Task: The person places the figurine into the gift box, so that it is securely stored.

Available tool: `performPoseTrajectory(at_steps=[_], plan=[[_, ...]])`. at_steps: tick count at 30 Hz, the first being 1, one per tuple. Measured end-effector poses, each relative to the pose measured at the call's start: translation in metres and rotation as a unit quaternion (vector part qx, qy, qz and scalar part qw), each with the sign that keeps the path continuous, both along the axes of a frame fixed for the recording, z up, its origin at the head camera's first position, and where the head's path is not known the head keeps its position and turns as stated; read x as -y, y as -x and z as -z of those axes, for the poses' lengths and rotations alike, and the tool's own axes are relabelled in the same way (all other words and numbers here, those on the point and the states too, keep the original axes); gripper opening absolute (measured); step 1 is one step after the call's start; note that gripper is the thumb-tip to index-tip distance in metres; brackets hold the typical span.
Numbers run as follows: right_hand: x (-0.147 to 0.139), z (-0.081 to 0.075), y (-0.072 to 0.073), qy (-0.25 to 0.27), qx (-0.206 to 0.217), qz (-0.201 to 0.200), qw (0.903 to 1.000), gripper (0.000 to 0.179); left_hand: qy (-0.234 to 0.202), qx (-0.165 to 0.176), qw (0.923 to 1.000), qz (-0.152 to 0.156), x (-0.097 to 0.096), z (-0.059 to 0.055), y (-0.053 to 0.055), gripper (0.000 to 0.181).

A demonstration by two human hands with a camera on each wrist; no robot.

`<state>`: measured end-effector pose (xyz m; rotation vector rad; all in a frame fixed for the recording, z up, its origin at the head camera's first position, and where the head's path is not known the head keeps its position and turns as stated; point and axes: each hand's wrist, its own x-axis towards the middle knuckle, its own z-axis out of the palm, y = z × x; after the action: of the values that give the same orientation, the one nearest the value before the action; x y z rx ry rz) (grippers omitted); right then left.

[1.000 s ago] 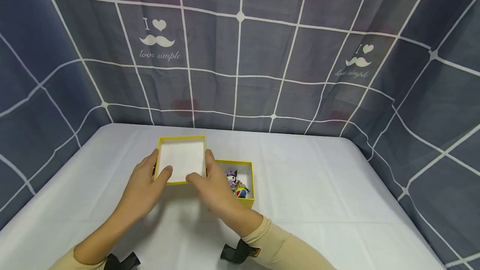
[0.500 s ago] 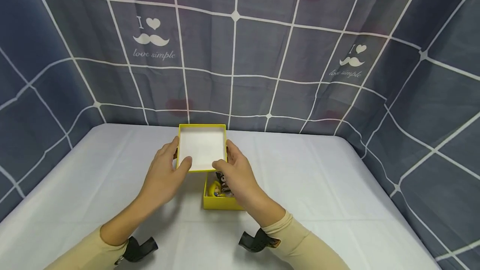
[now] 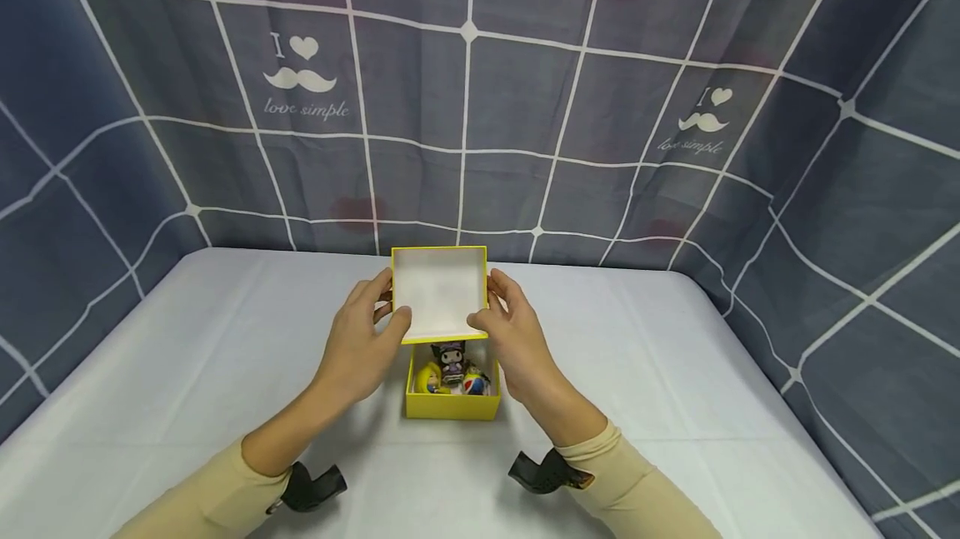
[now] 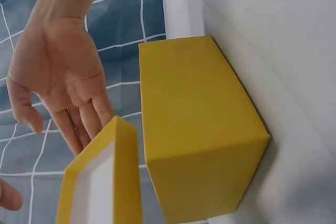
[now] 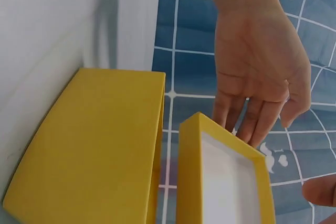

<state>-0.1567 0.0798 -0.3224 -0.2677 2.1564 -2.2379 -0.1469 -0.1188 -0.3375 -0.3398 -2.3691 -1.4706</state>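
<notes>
A yellow box lid (image 3: pixel 439 293), its white inside facing me, is tilted above the back of a yellow box (image 3: pixel 452 407). My left hand (image 3: pixel 356 347) holds its left side and my right hand (image 3: pixel 527 347) its right side, thumbs at the front. Inside the box lie a purple and black figure (image 3: pixel 452 361), a yellow figure (image 3: pixel 430 377) and a round piece in blue, red and white (image 3: pixel 476 381). Both wrist views show the lid apart from the box, and the opposite hand's fingers against the lid's outer side.
The box stands on a white-covered table (image 3: pixel 645 389). A grey-blue curtain (image 3: pixel 420 106) with white grid lines hangs behind and at both sides. Each wrist bears a black strap (image 3: pixel 311 486).
Both hands have carried the lid rightward and slightly away, from left of the box to above its back edge. The lid is now tilted more upright, and the figures are uncovered to view.
</notes>
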Motion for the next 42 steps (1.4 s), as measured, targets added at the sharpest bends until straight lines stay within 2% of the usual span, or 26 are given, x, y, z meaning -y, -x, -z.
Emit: performPoseTrajectory(at_steps=[3,7,11,14,20,28,36,42], plan=[[-0.004,-0.002,-0.001,0.01,-0.013,-0.006,0.9998,0.073,-0.02,-0.004,0.9998,0.003,-0.003,-0.003,0.0,0.056],[-0.008,-0.004,-0.003,0.032,-0.029,-0.002,0.9991,0.067,-0.052,-0.027,0.9983,0.006,-0.007,-0.007,0.0,0.05],[-0.011,-0.005,-0.003,0.057,-0.031,0.003,0.9979,0.057,-0.089,-0.046,0.995,-0.005,-0.008,-0.008,-0.001,0.039],[-0.013,-0.004,-0.004,0.08,-0.029,0.002,0.9964,0.053,-0.095,-0.034,0.9948,-0.015,-0.008,-0.009,-0.003,0.034],[-0.016,-0.001,-0.005,0.11,-0.035,0.0,0.9933,0.052,-0.109,0.004,0.994,-0.007,-0.008,-0.009,-0.006,0.031],[-0.02,0.002,-0.007,0.108,-0.059,0.025,0.9921,0.039,-0.144,0.017,0.9892,-0.019,-0.012,-0.01,-0.006,0.026],[-0.019,0.009,-0.009,0.115,-0.035,0.057,0.9911,0.03,-0.191,0.04,0.9802,-0.031,-0.015,-0.007,-0.007,0.03],[-0.021,0.015,-0.01,0.103,-0.034,0.083,0.9907,0.024,-0.195,0.052,0.9791,-0.023,-0.014,-0.004,-0.009,0.028]])
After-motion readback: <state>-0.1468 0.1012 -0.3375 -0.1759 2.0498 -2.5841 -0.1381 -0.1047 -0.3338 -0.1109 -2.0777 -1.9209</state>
